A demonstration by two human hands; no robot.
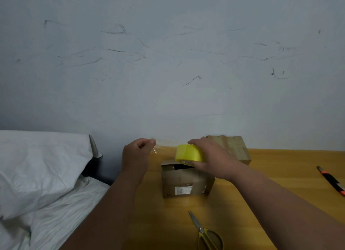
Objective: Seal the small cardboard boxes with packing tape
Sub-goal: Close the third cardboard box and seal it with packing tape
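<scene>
Presently the right hand (211,156) grips the yellow tape roll (189,153) above the open-topped cardboard box (186,180) on the counter (270,175). Left hand (137,154) fingers pinch the clear tape end (164,144), stretched between hand and roll.

The small brown cardboard box (186,180) looked matt and creased, with a white paper label (183,190) on its front. The yellow tape roll (189,152) was glossy, its pulled clear strip (165,144) thin and shiny. The orange-brown wooden tabletop (270,167) had a smooth, faintly reflective finish. The scissors (205,233) had dull metal blades and yellow plastic handles. The white cloth pillow (41,167) was wrinkled and matt.
</scene>
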